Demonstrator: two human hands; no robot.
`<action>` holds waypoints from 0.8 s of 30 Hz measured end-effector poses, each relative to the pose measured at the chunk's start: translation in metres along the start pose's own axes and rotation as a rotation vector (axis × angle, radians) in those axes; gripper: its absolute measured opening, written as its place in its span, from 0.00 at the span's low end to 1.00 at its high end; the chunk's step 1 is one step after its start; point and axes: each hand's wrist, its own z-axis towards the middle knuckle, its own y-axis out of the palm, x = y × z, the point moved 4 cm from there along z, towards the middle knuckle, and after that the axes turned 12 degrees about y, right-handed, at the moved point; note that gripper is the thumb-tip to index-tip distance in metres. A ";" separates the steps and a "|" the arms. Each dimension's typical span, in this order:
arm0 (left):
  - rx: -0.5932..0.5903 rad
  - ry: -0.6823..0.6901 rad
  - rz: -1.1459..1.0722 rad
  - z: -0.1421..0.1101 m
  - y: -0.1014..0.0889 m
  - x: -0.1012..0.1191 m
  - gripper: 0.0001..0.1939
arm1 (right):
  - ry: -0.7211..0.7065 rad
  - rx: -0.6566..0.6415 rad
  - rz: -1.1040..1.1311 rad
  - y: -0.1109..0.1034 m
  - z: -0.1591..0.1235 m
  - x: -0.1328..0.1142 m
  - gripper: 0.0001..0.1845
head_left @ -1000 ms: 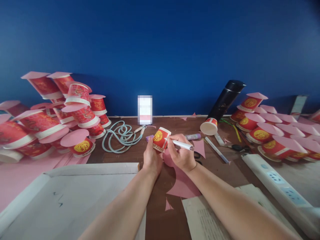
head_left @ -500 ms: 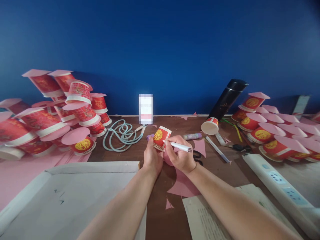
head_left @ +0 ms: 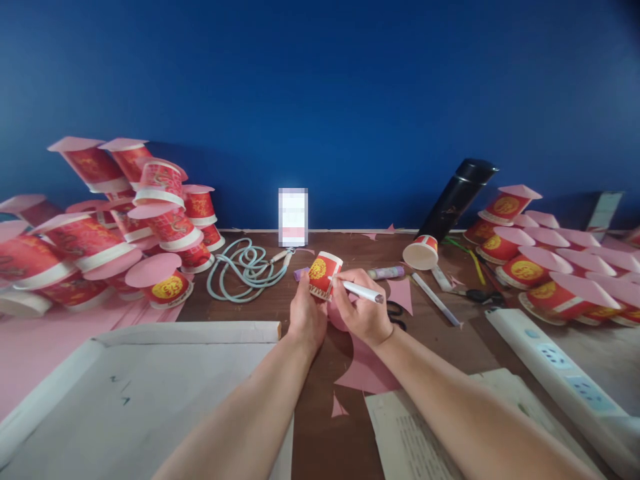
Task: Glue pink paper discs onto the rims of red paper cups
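Note:
My left hand [head_left: 307, 312] is closed around a red paper cup [head_left: 325, 270] with a yellow round emblem and dark marks along its lower white band. In my right hand [head_left: 363, 313] is a white marker pen [head_left: 363, 291], gripped like a writing tool. Its tip meets the right side of the cup, though my fingers partly cover that spot. Beneath my hands lies pink paper [head_left: 367, 370] with cut edges. Black scissor handles [head_left: 397, 315] show just right of my right hand.
Red cups with pink paper tops are piled at left [head_left: 167, 287] and right [head_left: 527, 270]. A coiled pale-blue cable [head_left: 240, 270], black flask [head_left: 457, 193], loose paper cup [head_left: 420, 253], another pen [head_left: 435, 300], white power strip [head_left: 555, 360] and large white box lid [head_left: 190, 373] surround the hands.
The cup and both hands stay nearly in place. The pen tip has shifted very slightly along the cup's side; the whole view has drifted a few pixels.

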 end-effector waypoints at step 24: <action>0.054 0.018 0.090 -0.003 0.000 0.005 0.11 | 0.033 -0.044 0.031 0.002 -0.001 -0.002 0.03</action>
